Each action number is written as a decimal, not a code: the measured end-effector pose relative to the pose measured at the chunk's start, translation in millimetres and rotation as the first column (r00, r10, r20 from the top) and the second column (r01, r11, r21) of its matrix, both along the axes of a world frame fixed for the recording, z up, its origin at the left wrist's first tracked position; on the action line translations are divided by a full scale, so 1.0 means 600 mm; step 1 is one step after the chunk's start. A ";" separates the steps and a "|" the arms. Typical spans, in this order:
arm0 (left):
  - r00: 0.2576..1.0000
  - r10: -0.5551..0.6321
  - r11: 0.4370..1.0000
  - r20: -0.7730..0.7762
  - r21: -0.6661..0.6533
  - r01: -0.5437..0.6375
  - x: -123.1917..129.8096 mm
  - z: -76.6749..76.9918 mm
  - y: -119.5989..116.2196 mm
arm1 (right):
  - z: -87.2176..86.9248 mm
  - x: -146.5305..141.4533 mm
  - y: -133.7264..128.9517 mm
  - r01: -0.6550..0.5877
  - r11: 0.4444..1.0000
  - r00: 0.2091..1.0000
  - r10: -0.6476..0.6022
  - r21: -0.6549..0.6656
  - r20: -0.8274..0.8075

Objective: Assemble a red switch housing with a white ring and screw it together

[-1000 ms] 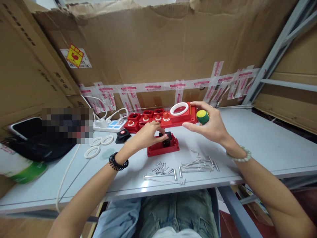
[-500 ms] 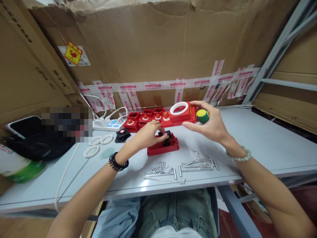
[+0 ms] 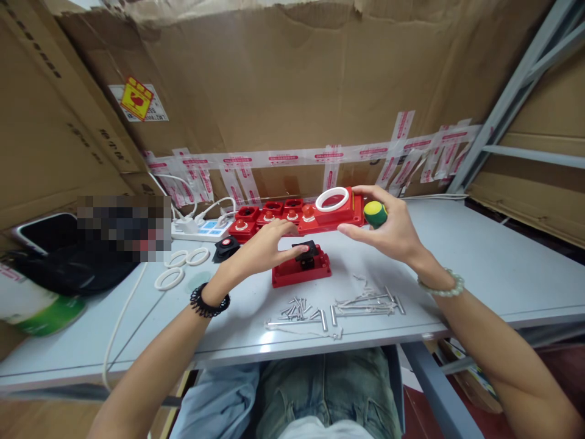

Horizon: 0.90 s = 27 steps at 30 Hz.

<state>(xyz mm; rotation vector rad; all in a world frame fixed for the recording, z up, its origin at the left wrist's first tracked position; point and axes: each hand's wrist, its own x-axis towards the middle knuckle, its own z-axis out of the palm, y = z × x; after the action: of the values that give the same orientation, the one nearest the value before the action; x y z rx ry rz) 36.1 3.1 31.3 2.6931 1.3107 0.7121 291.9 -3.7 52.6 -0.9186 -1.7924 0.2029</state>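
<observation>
My right hand (image 3: pixel 393 228) grips the end of a red housing (image 3: pixel 336 221) with a white ring (image 3: pixel 332 199) on it. A screwdriver with a yellow and green handle (image 3: pixel 375 214) is tucked in the same hand. Below, on the table, lies a red base (image 3: pixel 284 275) with a black part (image 3: pixel 305 251) in it. My left hand (image 3: pixel 269 247) is over the left side of this base, thumb stretched to the black part, fingers apart and holding nothing. Small screws (image 3: pixel 298 308) and metal rods (image 3: pixel 365 305) lie nearer the table's front edge.
Several red housings (image 3: pixel 242 228) stand at the back beside a white power strip (image 3: pixel 208 228). White rings (image 3: pixel 169 279) and a black part with a red centre (image 3: pixel 226 249) are at the left. A phone (image 3: pixel 48 233) lies at the far left.
My left hand has moved slightly left and its fingers have spread away from the black part. The red housing in my right hand has shifted very slightly right.
</observation>
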 end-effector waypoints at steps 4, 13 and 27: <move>0.998 -0.058 0.989 0.011 -0.133 0.059 -0.005 -0.013 0.005 | 0.000 0.000 0.001 0.000 1.000 1.000 0.000 0.001 -0.004; 1.000 -0.018 0.993 0.019 -0.116 0.020 -0.019 0.008 -0.012 | 0.001 0.000 -0.001 0.018 1.000 1.000 -0.019 0.010 0.010; 0.827 0.531 0.779 -0.184 -0.278 -0.562 -0.306 -0.072 -0.093 | -0.002 -0.004 0.000 0.029 0.999 0.999 -0.029 -0.016 0.026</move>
<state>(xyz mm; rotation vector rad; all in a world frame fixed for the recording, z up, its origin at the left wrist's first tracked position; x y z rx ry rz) -147.3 -52.4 -11.8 2.1061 2.0696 0.3460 289.7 -3.9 51.6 -0.9626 -1.8023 0.1887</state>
